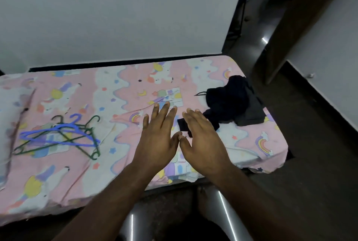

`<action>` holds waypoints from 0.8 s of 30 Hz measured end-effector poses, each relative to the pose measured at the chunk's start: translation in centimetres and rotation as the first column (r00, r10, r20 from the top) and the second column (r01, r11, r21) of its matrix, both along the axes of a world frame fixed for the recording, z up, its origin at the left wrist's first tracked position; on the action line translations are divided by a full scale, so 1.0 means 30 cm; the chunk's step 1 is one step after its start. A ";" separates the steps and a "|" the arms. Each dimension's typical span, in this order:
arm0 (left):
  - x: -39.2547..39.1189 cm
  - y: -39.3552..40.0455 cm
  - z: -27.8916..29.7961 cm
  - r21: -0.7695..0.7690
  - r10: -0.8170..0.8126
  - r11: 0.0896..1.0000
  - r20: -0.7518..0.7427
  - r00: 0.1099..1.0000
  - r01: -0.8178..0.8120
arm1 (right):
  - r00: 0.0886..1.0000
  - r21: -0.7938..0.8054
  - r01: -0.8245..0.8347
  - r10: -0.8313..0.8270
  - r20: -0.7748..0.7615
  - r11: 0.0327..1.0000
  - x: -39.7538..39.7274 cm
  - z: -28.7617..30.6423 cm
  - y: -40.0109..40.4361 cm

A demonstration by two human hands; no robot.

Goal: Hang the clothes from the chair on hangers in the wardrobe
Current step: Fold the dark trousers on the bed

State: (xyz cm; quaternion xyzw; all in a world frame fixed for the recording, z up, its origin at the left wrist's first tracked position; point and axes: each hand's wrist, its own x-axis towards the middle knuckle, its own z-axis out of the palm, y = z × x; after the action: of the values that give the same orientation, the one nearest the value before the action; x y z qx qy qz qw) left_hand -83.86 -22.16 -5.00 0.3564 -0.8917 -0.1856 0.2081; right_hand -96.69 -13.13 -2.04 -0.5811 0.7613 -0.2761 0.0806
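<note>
While both hands, left hand (157,136) and right hand (203,140), hover flat and empty above the bed (135,78), the dark clothes (232,103) lie heaped beside the right one; the tangled plastic hangers (62,136), well apart, could snag together when lifted.

A bed (251,155) is filling the middle, wearing a pink unicorn-print sheet (124,85). A white wall (116,12) is rising at twelve o'clock — dark floor (310,163) is lying at four.
</note>
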 end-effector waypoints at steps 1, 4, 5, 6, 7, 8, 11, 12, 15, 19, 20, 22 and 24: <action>-0.060 -0.025 -0.014 0.008 -0.015 1.000 0.009 1.000 0.015 | 1.000 0.011 0.017 -0.017 0.015 1.000 -0.052 -0.017 -0.017; -0.261 -0.105 -0.070 0.045 -0.062 0.997 0.049 0.997 0.060 | 0.995 0.060 0.061 -0.066 0.078 0.996 -0.236 -0.077 -0.079; -0.337 -0.134 -0.093 0.058 -0.076 0.996 0.063 0.995 0.072 | 0.991 0.081 0.079 -0.087 0.101 0.994 -0.308 -0.102 -0.104; -0.416 -0.163 -0.119 0.075 -0.085 0.994 0.075 0.994 0.080 | 0.987 0.102 0.097 -0.109 0.119 0.990 -0.382 -0.129 -0.131; -0.499 -0.192 -0.148 0.100 -0.092 0.991 0.093 0.991 0.083 | 0.982 0.123 0.111 -0.128 0.136 0.986 -0.458 -0.157 -0.159; -0.582 -0.219 -0.176 0.129 -0.097 0.988 0.115 0.989 0.082 | 0.978 0.147 0.120 -0.142 0.150 0.982 -0.536 -0.184 -0.187; -0.826 -0.297 -0.268 0.208 -0.121 0.975 0.185 0.975 0.082 | 0.964 0.231 0.136 -0.182 0.192 0.963 -0.766 -0.269 -0.270; -0.899 -0.321 -0.301 0.237 -0.126 0.969 0.203 0.971 0.076 | 0.960 0.259 0.134 -0.190 0.204 0.956 -0.839 -0.296 -0.295; -1.092 -0.392 -0.392 0.307 -0.138 0.950 0.256 0.957 0.055 | 0.945 0.334 0.142 -0.227 0.233 0.932 -1.040 -0.377 -0.369; -1.275 -0.494 -0.508 0.380 -0.109 0.925 0.309 0.945 -0.017 | 0.913 0.416 0.178 -0.307 0.268 0.892 -1.254 -0.484 -0.468; -1.308 -0.521 -0.535 0.395 -0.099 0.918 0.317 0.943 -0.036 | 0.906 0.434 0.181 -0.321 0.274 0.882 -1.293 -0.509 -0.494; -1.361 -0.579 -0.588 0.419 -0.081 0.905 0.335 0.939 -0.071 | 0.900 0.459 0.181 -0.335 0.280 0.870 -1.356 -0.557 -0.558; -1.402 -0.644 -0.641 0.428 -0.072 0.898 0.361 0.930 -0.097 | 0.896 0.462 0.180 -0.339 0.286 0.868 -1.405 -0.602 -0.637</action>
State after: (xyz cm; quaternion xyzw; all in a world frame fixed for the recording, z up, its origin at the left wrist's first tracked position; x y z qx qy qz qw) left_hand -125.91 -41.49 -24.24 0.4284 -0.8474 -0.3102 -0.0471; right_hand -138.83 -32.25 -20.09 -0.3798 0.8474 -0.2135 0.3036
